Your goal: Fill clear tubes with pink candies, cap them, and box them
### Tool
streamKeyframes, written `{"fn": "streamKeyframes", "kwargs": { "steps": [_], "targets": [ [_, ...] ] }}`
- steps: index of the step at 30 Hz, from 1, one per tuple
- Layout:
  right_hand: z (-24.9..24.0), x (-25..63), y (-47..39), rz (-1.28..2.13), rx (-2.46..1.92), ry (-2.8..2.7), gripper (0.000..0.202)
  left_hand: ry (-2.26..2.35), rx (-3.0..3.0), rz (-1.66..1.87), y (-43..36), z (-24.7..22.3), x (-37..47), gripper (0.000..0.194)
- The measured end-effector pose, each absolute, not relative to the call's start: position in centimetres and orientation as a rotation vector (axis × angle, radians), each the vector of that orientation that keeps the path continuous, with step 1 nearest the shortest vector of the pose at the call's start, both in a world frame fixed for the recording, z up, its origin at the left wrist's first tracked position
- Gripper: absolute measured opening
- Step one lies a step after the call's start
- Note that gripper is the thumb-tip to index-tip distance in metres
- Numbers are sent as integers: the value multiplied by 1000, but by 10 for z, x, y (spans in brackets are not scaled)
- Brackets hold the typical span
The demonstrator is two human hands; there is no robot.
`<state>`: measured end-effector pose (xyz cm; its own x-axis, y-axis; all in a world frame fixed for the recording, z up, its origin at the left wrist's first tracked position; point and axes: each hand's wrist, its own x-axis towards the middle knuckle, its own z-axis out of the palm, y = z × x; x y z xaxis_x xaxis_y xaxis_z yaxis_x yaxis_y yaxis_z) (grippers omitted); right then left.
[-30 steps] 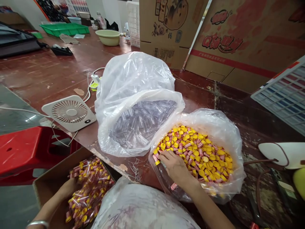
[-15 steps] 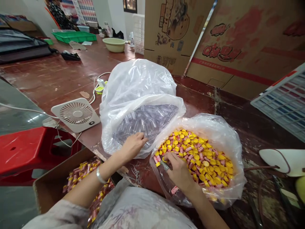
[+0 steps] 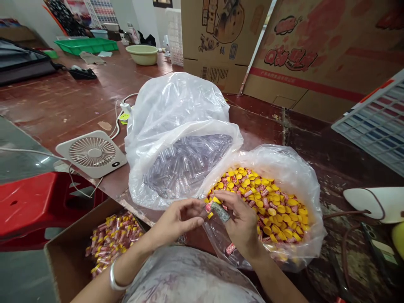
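My left hand [image 3: 181, 216] is curled with its fingertips close to my right hand; a clear plastic tube appears to be between them, though it barely shows. Between the fingers of my right hand [image 3: 241, 219] is a yellow cap [image 3: 216, 200]. A grey speckled wrap [image 3: 220, 212] seems to cover the right thumb. Both hands meet over the near edge of a plastic bag [image 3: 284, 158] of yellow caps [image 3: 272, 211] and small red-and-white rolls [image 3: 231, 248]. Behind my left hand, a larger white bag [image 3: 183, 97] gapes, full of clear tubes [image 3: 189, 162].
At lower left a cardboard box [image 3: 52, 261] contains capped, filled tubes [image 3: 112, 240]. A white fan [image 3: 93, 152] and a red stool [image 3: 25, 206] stand left. Cardboard cartons [image 3: 217, 46] rise behind the bags. A white crate [image 3: 375, 122] is at right. One person [image 3: 67, 17] sits far back.
My left hand has come out of the bag of clear tubes, moving nearer and right to meet my right hand. The right hand has lifted slightly with the yellow cap. The view has shifted slightly.
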<state>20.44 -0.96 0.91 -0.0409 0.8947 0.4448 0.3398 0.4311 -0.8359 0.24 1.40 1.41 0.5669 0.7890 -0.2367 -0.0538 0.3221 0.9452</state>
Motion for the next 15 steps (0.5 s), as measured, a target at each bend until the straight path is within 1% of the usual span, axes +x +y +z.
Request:
{"fn": "streamKeyframes", "kwargs": {
  "steps": [2,5,7,9,11,13,15],
  "targets": [
    [12,203,-10,645,-1056,-1773,36,733,998,681,10,14,9,29],
    [9,201,-17,613,-1026,-2008,56,643,802,717,4,10,16,28],
    [2,198,-23,494,-1083,-2065,65,614,680,713,-1,5,22,28],
    [-5,194,-28,360,-1146,-2043,63,619,628,696,-5,0,29,29],
    [-10,192,-31,303,-1189,-2023,60,627,642,667,-6,-3,34,31],
    [-10,195,-30,339,-1212,-2061,62,635,697,610,-1,-3,36,34],
    [-7,204,-26,434,-1240,-2129,72,711,874,588,14,0,31,29]
  ]
}}
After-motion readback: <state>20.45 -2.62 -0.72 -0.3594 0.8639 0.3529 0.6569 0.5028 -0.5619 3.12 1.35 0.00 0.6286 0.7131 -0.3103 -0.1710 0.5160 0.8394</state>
